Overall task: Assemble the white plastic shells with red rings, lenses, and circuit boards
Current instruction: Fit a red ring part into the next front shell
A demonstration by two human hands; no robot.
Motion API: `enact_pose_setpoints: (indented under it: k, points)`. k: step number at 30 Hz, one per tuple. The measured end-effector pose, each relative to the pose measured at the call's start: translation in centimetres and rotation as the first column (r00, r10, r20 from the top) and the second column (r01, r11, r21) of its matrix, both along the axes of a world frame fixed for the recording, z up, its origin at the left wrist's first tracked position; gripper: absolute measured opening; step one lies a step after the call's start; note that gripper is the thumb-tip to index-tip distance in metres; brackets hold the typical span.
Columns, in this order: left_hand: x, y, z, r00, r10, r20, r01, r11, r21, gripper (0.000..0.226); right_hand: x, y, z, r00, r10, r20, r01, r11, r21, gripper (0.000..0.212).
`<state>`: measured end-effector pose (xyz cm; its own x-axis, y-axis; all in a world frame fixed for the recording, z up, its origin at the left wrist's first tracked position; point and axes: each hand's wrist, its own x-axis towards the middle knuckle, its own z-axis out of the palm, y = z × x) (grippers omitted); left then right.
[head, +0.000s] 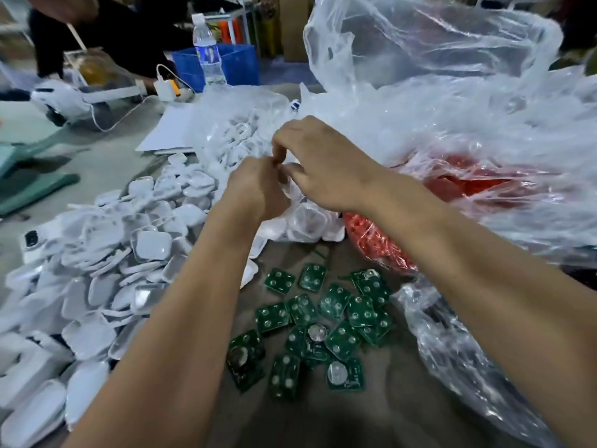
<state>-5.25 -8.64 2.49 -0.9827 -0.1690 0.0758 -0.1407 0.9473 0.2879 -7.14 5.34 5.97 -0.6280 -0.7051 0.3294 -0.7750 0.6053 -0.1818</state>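
Observation:
My left hand [255,185] and my right hand [319,163] meet above the middle of the table, fingertips curled together around something small that the fingers hide. A big heap of white plastic shells [135,250] covers the table to the left. More white parts lie in a clear bag [307,221] just under my hands. Green circuit boards [323,321] are scattered near me, some with a coin cell facing up. Red rings [374,240] fill a clear bag to the right.
Large crumpled clear plastic bags [452,92] take up the right and far side. At the back stand a water bottle [208,53] and a blue crate [239,66]. Another person in a dark sleeve [97,33] works at the far left beside a white charger [164,87].

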Motion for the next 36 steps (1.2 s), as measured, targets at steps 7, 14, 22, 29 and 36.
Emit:
enact_pose_setpoints:
  k: [7,14,22,29,36]
  points:
    - [2.2,-1.9,2.0,0.99,-0.069,0.121,0.05,0.987,0.154,0.015,-0.8,0.2,-0.4,0.978,-0.135,0.157,0.063,0.916,0.397,0.024]
    - [2.6,-1.2,2.2,0.983,-0.044,0.178,0.035,0.998,0.052,0.012,0.0,-0.8,-0.6,0.966,-0.122,0.227,0.022,0.917,0.398,0.039]
    - [3.6,-0.3,3.8,0.955,0.098,-0.28,-0.024,0.966,0.258,0.029,0.2,1.4,0.2,0.962,-0.092,0.259,0.147,0.968,-0.204,0.022]
    - [3.6,9.2,2.9,0.945,0.103,-0.31,0.227,0.477,0.849,0.025,4.1,11.4,5.0,0.917,-0.292,0.272,0.331,0.937,-0.11,0.014]
    - [5.5,19.8,0.4,0.946,-0.244,-0.211,0.271,0.247,0.93,0.015,9.7,23.8,4.7,0.558,-0.675,0.484,0.514,0.738,0.437,0.016]
